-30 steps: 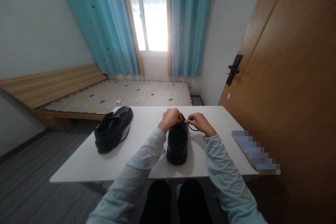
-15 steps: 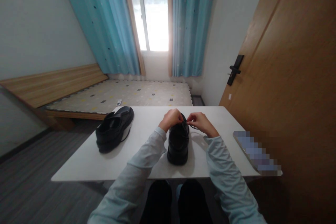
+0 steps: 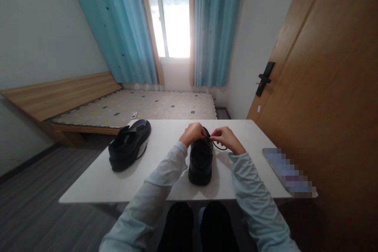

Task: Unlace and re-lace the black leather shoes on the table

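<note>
- Far left of the hands, beyond the tabletop (image 3: 85, 187), a bed (image 3: 165, 104) bears a small white item (image 3: 134, 115); neither shows any clear shift over the last moment.
- Left of the hands, the other black shoe (image 3: 124, 159) rests upright, apart from both hands, with a loose lace (image 3: 143, 153) trailing on its right side. It has not moved relative to the tabletop.
- The left hand (image 3: 193, 133) is narrow, its fingertips pinched at the far upper part of the black shoe in work. It seems to grip the black lace there, though the exact strand is too small to tell.
- Below and between the hands, the black shoe in work (image 3: 200, 167) sits upright on the tabletop, its long side pointing away from the person. It has stayed in place, so the change lies in the lacing alone.
- The right hand (image 3: 225, 138) is also narrow, thumb and finger closed on the black lace (image 3: 220, 148) beside the left fingertips. Half a second ago the free part looked flatter; now it bows lower beneath this hand, which suggests slack there rather than a taut pull. Whether a knot has formed cannot be told.
- Right of the hands, well apart from them, a flat pixelated item (image 3: 288, 171) lies at the tabletop's edge, unchanged.
</note>
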Demonstrator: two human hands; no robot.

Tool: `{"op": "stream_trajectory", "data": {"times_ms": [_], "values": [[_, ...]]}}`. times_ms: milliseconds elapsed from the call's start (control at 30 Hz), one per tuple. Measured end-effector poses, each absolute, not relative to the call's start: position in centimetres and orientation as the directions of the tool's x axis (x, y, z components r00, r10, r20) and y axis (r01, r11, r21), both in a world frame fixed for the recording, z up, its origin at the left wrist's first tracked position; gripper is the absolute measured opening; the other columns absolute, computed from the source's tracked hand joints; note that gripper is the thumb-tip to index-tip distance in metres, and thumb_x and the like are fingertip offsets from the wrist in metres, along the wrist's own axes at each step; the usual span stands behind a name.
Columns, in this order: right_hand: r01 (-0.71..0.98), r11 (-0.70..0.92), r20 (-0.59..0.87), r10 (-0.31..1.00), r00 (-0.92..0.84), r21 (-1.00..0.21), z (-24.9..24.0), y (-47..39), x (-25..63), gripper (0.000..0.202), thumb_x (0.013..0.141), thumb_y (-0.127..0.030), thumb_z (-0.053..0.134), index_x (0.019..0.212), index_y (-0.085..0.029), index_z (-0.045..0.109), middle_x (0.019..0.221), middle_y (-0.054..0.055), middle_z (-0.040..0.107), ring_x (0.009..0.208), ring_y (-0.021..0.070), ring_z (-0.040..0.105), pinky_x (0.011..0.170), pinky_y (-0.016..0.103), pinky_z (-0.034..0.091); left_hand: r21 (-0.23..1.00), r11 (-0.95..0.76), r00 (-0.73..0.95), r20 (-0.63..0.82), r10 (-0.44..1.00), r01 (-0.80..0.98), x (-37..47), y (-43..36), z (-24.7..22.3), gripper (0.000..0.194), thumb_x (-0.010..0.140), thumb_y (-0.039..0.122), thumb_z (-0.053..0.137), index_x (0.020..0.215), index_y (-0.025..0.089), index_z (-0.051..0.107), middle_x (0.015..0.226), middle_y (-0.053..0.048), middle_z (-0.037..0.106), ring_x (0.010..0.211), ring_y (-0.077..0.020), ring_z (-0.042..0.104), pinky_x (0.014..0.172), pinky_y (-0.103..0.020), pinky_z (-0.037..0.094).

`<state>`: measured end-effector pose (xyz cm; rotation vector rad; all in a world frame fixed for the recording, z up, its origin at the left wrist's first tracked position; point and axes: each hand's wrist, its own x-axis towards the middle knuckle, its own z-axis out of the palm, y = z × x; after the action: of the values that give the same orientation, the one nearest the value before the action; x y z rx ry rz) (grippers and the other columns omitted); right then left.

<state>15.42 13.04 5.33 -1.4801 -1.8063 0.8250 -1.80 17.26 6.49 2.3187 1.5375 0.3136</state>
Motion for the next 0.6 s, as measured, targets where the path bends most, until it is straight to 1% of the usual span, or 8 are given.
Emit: {"op": "stream_trajectory", "data": {"times_ms": [133,200,267,333,433,500,600], "values": [[0.585,0.198,0.107,0.977,-0.187,-0.787,5.5,12.9,15.4,0.003,0.067,-0.014,0.069,0.068,-0.011,0.07,0.047,-0.002,0.057,0.037,0.0061,0.046,0.034,0.016,0.034,0.394,-0.353,0.387,-0.008,0.922,0.849,-1.7,17.2,6.7,0.026,0.063,0.026,0.068,0.088,0.023,0.077,0.076,-0.001,0.072,0.071,-0.015,0.063,0.068,-0.021,0.047],[0.556,0.204,0.113,0.974,-0.194,-0.806,5.6,12.9,15.3,0.005,0.068,-0.015,0.07,0.066,-0.011,0.068,0.046,-0.002,0.056,0.037,0.0065,0.048,0.034,0.015,0.036,0.401,-0.359,0.396,-0.011,0.918,0.843,-1.8,16.9,7.0,0.027,0.064,0.024,0.067,0.089,0.022,0.077,0.074,-0.002,0.072,0.07,-0.0145,0.062,0.066,-0.021,0.046],[0.474,0.161,0.091,0.982,-0.169,-0.865,5.4,12.9,15.2,0.009,0.073,-0.018,0.068,0.067,-0.012,0.065,0.053,0.0,0.059,0.039,0.0077,0.052,0.034,0.016,0.041,0.415,-0.379,0.426,-0.022,0.905,0.827,-1.9,16.5,7.4,0.027,0.067,0.023,0.064,0.091,0.018,0.076,0.072,-0.002,0.071,0.067,-0.014,0.06,0.063,-0.02,0.044],[0.4,0.094,0.047,0.991,-0.125,-0.912,5.2,12.9,15.2,0.009,0.077,-0.02,0.064,0.074,-0.012,0.063,0.065,0.003,0.064,0.04,0.0084,0.056,0.034,0.018,0.045,0.422,-0.417,0.467,-0.017,0.884,0.805,-2.1,16.0,7.8,0.027,0.07,0.022,0.062,0.092,0.015,0.076,0.071,-0.003,0.07,0.066,-0.0136,0.06,0.061,-0.02,0.043],[0.407,0.038,-0.01,0.993,-0.116,-0.913,4.8,13.1,15.3,0.007,0.076,-0.017,0.066,0.079,-0.012,0.062,0.073,0.005,0.067,0.038,0.008,0.057,0.03,0.017,0.042,0.404,-0.469,0.498,0.039,0.867,0.785,-2.3,15.3,8.1,0.025,0.074,0.022,0.059,0.091,0.014,0.076,0.075,-0.004,0.071,0.069,-0.0141,0.061,0.064,-0.021,0.044],[0.455,0.047,-0.018,0.99,-0.138,-0.889,4.7,13.1,15.4,0.006,0.073,-0.013,0.068,0.076,-0.011,0.063,0.07,0.005,0.067,0.038,0.0084,0.057,0.029,0.016,0.04,0.386,-0.484,0.493,0.082,0.866,0.785,-2.4,14.9,8.2,0.022,0.075,0.022,0.059,0.089,0.015,0.076,0.079,-0.005,0.071,0.073,-0.0152,0.062,0.068,-0.022,0.045],[0.508,0.072,0.003,0.991,-0.135,-0.858,4.9,13.0,15.3,0.005,0.071,-0.009,0.068,0.07,-0.012,0.064,0.057,0.002,0.065,0.036,0.009,0.055,0.03,0.016,0.038,0.351,-0.505,0.475,0.173,0.863,0.789,-2.5,14.5,8.4,0.018,0.076,0.024,0.062,0.087,0.018,0.075,0.085,-0.007,0.07,0.083,-0.0187,0.062,0.077,-0.026,0.047]]}}
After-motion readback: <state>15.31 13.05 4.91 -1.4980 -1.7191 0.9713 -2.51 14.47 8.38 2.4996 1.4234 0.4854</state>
